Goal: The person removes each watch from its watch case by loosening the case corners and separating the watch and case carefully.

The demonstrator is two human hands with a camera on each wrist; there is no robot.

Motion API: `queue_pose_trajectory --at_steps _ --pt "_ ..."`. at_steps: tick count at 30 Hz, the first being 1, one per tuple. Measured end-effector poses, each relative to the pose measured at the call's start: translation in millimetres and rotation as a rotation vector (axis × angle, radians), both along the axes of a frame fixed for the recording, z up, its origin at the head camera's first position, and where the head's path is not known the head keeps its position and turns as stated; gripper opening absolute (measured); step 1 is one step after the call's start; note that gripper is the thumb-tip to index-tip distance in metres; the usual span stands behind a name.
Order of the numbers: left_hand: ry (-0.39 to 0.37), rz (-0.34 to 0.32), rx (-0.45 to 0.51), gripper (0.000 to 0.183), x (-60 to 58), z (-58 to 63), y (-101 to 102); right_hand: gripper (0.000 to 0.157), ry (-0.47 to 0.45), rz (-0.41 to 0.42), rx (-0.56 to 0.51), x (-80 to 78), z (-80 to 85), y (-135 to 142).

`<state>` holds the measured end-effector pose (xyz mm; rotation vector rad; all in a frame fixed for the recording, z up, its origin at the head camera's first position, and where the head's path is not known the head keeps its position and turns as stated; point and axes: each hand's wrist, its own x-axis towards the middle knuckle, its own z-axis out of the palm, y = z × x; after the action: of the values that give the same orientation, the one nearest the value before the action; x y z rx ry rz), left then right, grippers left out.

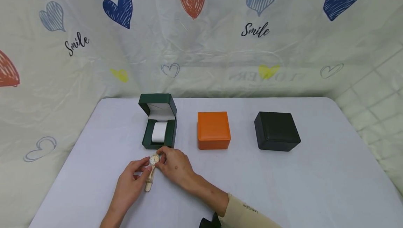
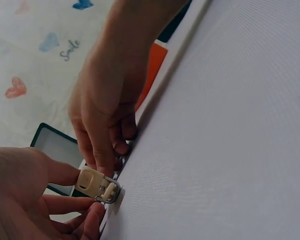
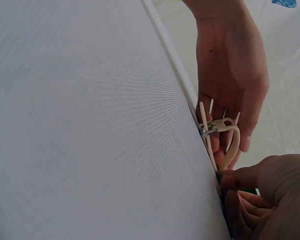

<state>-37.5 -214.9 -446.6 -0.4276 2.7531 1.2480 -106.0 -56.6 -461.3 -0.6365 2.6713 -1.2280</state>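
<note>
A wristwatch (image 1: 154, 160) with a round pale dial and a beige strap lies on the table just in front of the open green watch box (image 1: 171, 133). My right hand (image 1: 177, 165) pinches the watch at its dial end. From the other side, the thumb and fingers of my left hand (image 1: 129, 182) hold it by the dial and upper strap. In the left wrist view the metal buckle (image 2: 110, 192) shows close to the left fingertips. The strap (image 3: 234, 147) bends in a loop between both hands in the right wrist view. A white cushion (image 1: 159, 132) sits inside the green box.
To the right of the green box stands a closed orange box (image 1: 214, 130), and farther right a closed black box (image 1: 277, 132). All are on a white-covered table (image 1: 283, 186). Behind hangs a curtain (image 1: 217, 39) printed with hearts. A dark object (image 1: 210, 222) shows at the front edge.
</note>
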Motion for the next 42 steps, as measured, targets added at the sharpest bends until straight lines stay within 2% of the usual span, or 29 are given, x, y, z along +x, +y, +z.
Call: queue_pose_trajectory --at_steps 13,20,26,34,38,42 --pt "-0.022 -0.016 -0.016 0.045 -1.2 0.5 1 0.03 -0.076 0.024 0.018 1.2 6.9 1" --pt "-0.057 -0.027 -0.013 0.049 0.2 0.0 0 0.035 -0.081 0.071 0.034 3.5 8.4 3" --pt "-0.073 -0.019 0.001 0.05 -2.6 0.3 1 0.032 -0.091 0.098 0.002 2.8 10.5 8" --pt "-0.017 0.01 0.0 0.047 -3.1 3.8 3 0.02 -0.09 0.136 -0.028 -0.2 16.4 17" --pt "0.037 0.01 -0.004 0.043 -2.3 4.3 5 0.016 -0.08 0.138 -0.043 -0.7 18.2 26" --pt "0.101 0.025 -0.018 0.039 -2.6 6.7 10 0.015 -0.03 0.13 -0.074 -0.9 22.3 36"
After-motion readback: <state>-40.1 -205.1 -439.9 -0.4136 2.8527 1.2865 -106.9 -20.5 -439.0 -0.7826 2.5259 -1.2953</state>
